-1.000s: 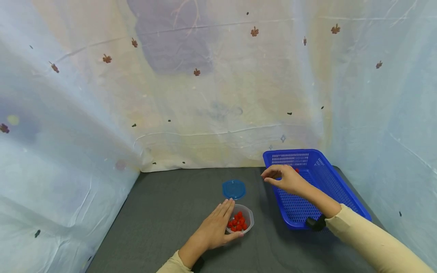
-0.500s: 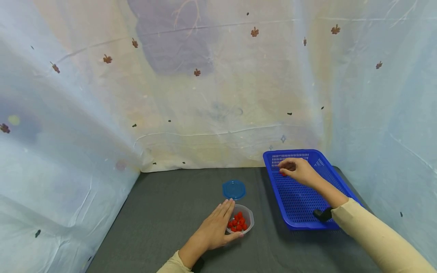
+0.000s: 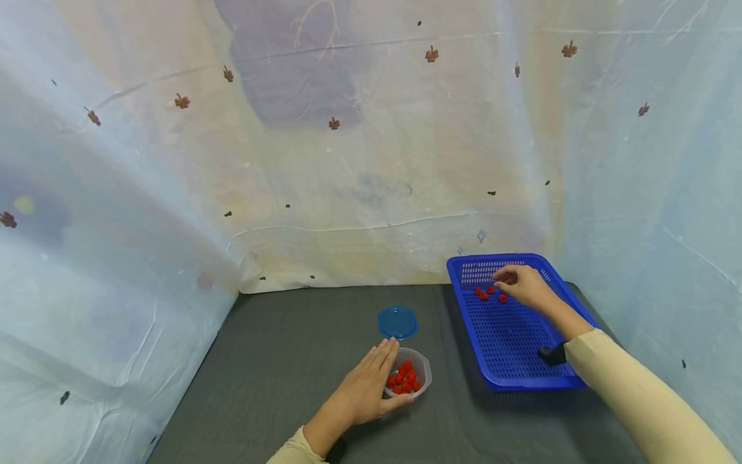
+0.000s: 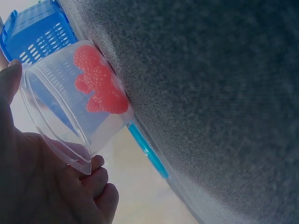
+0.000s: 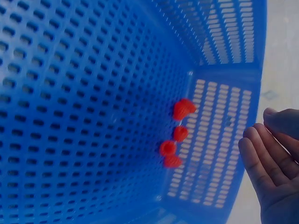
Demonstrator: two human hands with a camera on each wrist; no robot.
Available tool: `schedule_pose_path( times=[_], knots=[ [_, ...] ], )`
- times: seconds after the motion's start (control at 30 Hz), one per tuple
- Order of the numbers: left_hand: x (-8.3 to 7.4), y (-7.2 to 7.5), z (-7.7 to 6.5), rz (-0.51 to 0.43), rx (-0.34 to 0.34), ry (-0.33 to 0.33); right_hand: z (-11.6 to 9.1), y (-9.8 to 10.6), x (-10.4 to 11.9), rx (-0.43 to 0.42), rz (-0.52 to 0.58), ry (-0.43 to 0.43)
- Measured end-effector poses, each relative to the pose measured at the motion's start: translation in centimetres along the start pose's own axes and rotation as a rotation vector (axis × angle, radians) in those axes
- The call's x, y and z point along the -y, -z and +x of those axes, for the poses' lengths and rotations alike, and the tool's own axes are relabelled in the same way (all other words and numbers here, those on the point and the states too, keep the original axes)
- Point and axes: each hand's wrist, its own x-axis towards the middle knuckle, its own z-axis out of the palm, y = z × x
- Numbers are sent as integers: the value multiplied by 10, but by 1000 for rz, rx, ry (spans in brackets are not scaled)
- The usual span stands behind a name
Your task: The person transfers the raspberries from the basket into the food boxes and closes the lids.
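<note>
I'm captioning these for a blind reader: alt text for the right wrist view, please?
Four red berries lie at one end of a blue basket; the right hand, seemingly empty, is at the picture's right edge.

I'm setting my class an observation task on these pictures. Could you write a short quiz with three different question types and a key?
1. Fill the gap: the red berries in the blue basket lie near its ____ end, seen from the person (near or far).
2. True or false: the blue lid is fitted on the clear container.
3. Where is the left hand?
A) Inside the blue basket
B) At the clear container
C) On the blue lid

Key:
1. Far.
2. False; it lies on the dark table.
3. B.
</note>
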Motion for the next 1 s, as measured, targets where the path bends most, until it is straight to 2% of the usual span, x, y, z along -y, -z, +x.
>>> schedule_pose_path(
  times=[0.6, 1.0],
  knots=[
    [0, 2, -1, -1, 8, 9, 10, -7, -45, 10, -33, -57],
    [-1, 3, -1, 3, 5, 2, 12, -14, -57, 97, -66, -92]
  ],
)
